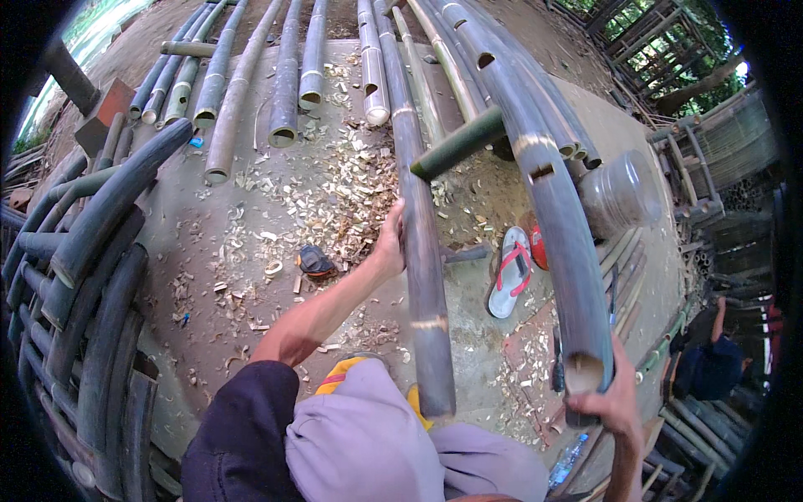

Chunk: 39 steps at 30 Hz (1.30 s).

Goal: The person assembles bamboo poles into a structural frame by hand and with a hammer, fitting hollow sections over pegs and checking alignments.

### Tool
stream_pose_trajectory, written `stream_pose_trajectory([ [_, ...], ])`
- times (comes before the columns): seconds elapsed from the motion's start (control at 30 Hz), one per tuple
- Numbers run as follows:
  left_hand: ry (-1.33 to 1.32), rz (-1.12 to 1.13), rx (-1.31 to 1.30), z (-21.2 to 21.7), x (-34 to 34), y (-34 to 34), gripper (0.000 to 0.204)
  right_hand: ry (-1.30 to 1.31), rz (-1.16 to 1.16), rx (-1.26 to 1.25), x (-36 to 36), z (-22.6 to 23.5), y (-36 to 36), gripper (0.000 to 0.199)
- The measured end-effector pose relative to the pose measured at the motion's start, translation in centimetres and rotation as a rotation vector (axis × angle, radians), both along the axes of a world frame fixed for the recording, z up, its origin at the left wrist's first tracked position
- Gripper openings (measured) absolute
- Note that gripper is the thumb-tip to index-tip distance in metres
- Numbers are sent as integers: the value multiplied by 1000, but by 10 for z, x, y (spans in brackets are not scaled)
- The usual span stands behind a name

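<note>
My left hand (390, 244) grips the side of a long dark bamboo pole (422, 284), its thumb up along the pole and the fingers mostly hidden behind it. The pole's near end lies close to my knees. At the right, my right hand (615, 391) holds the open near end of a thicker bamboo pole (559, 222), thumb at the rim. That pole has rectangular slots cut along its upper side, and its hollow end faces me. A short green bamboo piece (460, 142) lies crosswise between the two poles.
Several bamboo poles (242, 92) lie side by side at the far end. Bent dark bamboo pieces (92, 309) are stacked left. Wood shavings (326, 184), a flip-flop (512, 272), a dark strapped object (315, 261) and a clear plastic container (621, 194) are on the ground. Another person (711, 364) is far right.
</note>
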<state>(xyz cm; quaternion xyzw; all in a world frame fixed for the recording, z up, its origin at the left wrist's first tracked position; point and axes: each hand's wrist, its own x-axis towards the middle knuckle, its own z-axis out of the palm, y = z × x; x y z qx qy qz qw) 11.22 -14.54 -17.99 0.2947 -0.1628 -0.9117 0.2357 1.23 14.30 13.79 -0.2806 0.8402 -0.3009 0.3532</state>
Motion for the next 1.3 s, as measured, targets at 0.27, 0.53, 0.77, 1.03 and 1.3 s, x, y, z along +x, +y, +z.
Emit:
stream_pose_trajectory([
  [0.27, -267, -114, -211, 31, 73, 38, 51, -171, 83, -134, -45, -54, -116, 72],
  [0.53, -186, -82, -106, 34, 97, -35, 54, -582, -109, -152, -95, -131, -197, 59],
  [0.77, -297, -5, -163, 11, 101, -72, 58, -341, -86, -218, -103, -221, -228, 57],
  [1.03, -317, 91, -157, -8, 103, -61, 58, 368, -68, -188, -69, -248, -225, 79],
  [1.3, -347, 166, -221, 16, 96, -29, 59, 198, -55, -239, -82, -261, -206, 70],
])
